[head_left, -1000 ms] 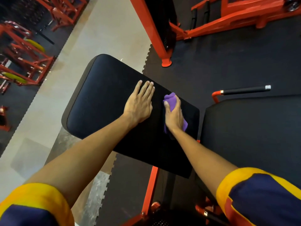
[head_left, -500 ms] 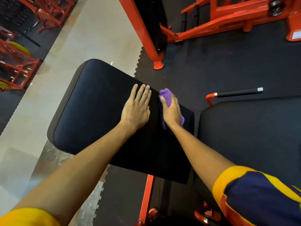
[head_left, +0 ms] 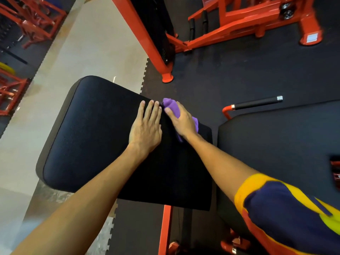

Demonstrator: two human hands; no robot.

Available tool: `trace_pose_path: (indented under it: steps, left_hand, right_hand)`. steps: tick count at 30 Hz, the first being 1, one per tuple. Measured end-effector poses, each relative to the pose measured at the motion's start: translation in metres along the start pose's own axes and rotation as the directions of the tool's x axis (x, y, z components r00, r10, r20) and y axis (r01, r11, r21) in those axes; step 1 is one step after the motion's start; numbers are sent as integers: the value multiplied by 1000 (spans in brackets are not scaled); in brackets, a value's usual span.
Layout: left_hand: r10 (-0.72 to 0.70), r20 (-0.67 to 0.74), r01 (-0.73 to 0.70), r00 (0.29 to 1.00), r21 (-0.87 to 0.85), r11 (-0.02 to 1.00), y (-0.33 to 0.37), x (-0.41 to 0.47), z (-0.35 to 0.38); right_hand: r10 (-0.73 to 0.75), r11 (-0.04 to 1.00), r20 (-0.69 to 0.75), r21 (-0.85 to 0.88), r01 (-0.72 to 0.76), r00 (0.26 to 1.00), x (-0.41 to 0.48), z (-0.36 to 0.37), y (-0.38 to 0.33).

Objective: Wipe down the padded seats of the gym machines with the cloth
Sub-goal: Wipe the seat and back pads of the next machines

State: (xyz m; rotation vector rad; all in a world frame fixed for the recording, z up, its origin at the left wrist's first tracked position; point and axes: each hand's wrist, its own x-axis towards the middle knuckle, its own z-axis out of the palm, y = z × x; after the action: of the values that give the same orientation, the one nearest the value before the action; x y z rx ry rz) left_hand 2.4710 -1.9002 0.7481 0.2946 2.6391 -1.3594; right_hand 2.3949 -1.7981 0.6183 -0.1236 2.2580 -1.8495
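A black padded seat (head_left: 88, 137) lies below me, tilted across the middle of the view. My left hand (head_left: 147, 129) rests flat on it with straight fingers, near its far edge. Beside it, my right hand (head_left: 181, 120) holds a bunched purple cloth (head_left: 172, 106) and presses it on the pad's far right edge. The cloth pokes out past my fingertips and behind my wrist; its middle is hidden under the hand.
A second black pad (head_left: 276, 144) sits to the right, with a black-grip handle on an orange bracket (head_left: 255, 103) behind it. An orange machine post (head_left: 147, 43) and frame (head_left: 239, 21) stand beyond. More orange racks (head_left: 27, 21) line the far left past a pale walkway.
My right hand has slid the cloth a short way toward the pad's far edge. My left hand has stayed flat on the pad. The view has shifted slightly.
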Motion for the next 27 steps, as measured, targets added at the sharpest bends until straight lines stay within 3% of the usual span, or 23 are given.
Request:
trace_pose_path:
  steps: [3, 7, 13, 16, 18, 20, 24, 27]
  left_hand:
    - [-5, 19, 5, 1000, -9, 1000, 1, 0, 0]
    - [-4, 32, 4, 999, -1, 1000, 2, 1, -1]
    - [-3, 8, 3, 1000, 0, 1000, 3, 2, 0]
    - [-5, 2, 5, 1000, 1, 1000, 3, 2, 1]
    - [-1, 11, 1, 1000, 0, 1000, 3, 3, 1]
    - [-1, 12, 1, 1000, 12, 1000, 3, 3, 1]
    - [-11, 0, 12, 1000, 22, 1000, 5, 3, 1]
    - [-9, 15, 8, 1000, 39, 999, 5, 3, -2]
  right_hand:
    - [173, 983, 20, -69, -172, 985, 4, -15, 37]
    - [358, 933, 107, -16, -358, 928, 17, -30, 38]
    - [160, 985, 279, 18, -172, 947, 39, -23, -11]
    - [278, 957, 202, 28, -290, 939, 32, -23, 12]
    - [432, 897, 131, 41, -440, 892, 28, -26, 36]
    - [486, 866, 73, 95, -492, 871, 26, -23, 46]
    - [388, 915, -6, 123, -384, 922, 3, -6, 25]
    - [321, 918, -6, 246, -310, 947, -39, 8, 19]
